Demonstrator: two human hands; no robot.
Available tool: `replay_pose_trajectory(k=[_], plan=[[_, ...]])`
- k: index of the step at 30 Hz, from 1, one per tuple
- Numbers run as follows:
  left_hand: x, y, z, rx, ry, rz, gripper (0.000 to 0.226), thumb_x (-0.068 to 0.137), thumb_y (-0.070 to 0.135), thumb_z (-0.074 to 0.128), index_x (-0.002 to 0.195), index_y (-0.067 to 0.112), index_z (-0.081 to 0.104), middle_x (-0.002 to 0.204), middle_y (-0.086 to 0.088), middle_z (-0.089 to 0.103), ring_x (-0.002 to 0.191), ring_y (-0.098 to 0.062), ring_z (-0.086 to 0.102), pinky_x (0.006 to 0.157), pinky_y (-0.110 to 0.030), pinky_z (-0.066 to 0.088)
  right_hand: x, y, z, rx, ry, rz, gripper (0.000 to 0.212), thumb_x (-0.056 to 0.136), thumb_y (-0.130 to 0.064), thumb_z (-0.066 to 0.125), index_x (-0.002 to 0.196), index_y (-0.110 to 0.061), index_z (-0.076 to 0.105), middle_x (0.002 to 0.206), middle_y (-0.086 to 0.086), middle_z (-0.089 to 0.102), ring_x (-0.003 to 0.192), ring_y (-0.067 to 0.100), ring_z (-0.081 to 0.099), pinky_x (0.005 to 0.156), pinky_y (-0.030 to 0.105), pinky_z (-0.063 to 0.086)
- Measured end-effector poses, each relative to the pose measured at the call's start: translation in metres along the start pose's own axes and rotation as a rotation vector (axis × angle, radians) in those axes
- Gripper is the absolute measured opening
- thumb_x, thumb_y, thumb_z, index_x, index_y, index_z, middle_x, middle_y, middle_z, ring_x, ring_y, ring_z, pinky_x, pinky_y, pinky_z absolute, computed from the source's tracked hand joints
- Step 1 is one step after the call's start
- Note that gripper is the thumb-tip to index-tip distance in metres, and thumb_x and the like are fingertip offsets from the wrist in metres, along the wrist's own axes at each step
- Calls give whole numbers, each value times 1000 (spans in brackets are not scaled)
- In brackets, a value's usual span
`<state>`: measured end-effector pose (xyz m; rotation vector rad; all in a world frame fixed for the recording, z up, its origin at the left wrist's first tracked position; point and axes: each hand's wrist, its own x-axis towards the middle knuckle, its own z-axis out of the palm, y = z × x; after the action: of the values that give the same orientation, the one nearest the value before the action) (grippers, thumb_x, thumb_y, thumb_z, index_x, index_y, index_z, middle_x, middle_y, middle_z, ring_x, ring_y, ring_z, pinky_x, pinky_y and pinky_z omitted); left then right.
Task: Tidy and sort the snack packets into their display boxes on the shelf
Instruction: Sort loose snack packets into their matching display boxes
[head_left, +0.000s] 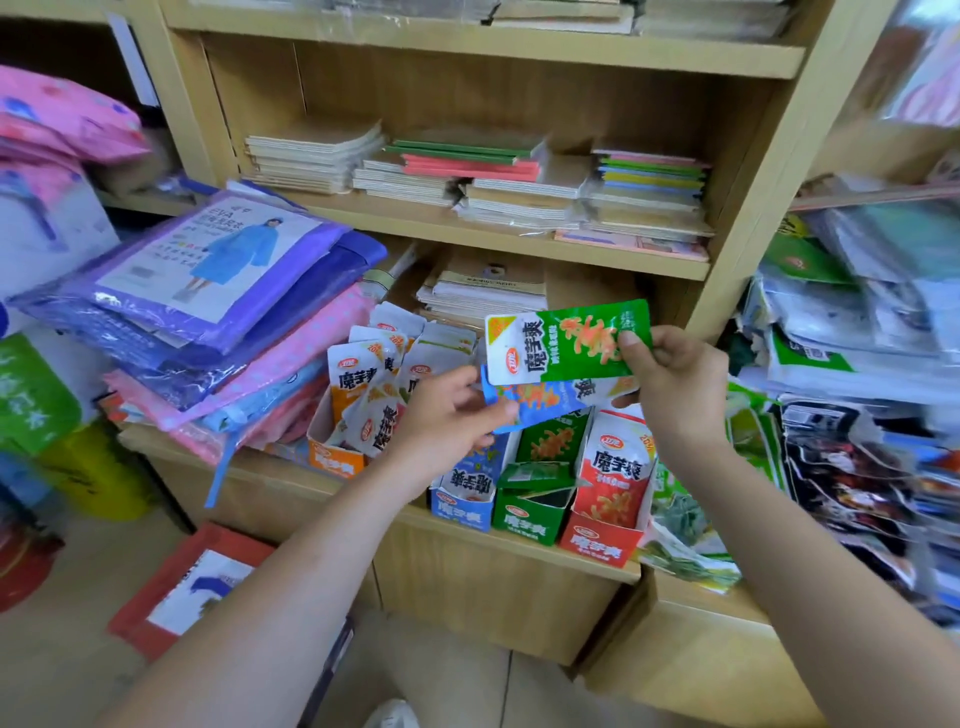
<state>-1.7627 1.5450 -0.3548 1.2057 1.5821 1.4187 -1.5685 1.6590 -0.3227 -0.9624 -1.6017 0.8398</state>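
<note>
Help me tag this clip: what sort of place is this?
Probably a general shop: notebooks stacked on the shelf, packaged raincoats piled at left, and snack display boxes, with the right hand holding a green packet and the left hand a blue packet.

**Desk:** How many cardboard display boxes are on the wooden shelf (493, 571)?
**Photographer:** Four: one orange box (332, 460), one blue box (460, 512), one green box (530, 519), one red box (600, 543).
**Desk:** And snack packets held up?
**Photographer:** Two: one green foil packet (566, 340), one blue foil packet (540, 397).
</note>
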Motion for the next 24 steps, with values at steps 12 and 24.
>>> replay_pose_trajectory(k=[12, 24], plan=[[8, 0, -63, 844, 474, 389, 15, 93, 25, 66, 107, 28, 70, 99, -1, 74, 90, -31, 68, 71, -45, 56, 17, 0, -24, -379, -113, -301, 9, 95, -14, 66, 90, -12, 73, 76, 7, 73, 58, 18, 68, 55, 39, 57], [19, -20, -27, 592, -86, 233, 53, 98, 4, 58, 144, 31, 54, 149, 12, 52, 134, -8, 51, 112, -41, 44, -13, 18, 11, -495, -469, -390, 36, 92, -20, 70, 128, -20, 66, 118, 3, 68, 95, 18, 66, 86, 42, 56]])
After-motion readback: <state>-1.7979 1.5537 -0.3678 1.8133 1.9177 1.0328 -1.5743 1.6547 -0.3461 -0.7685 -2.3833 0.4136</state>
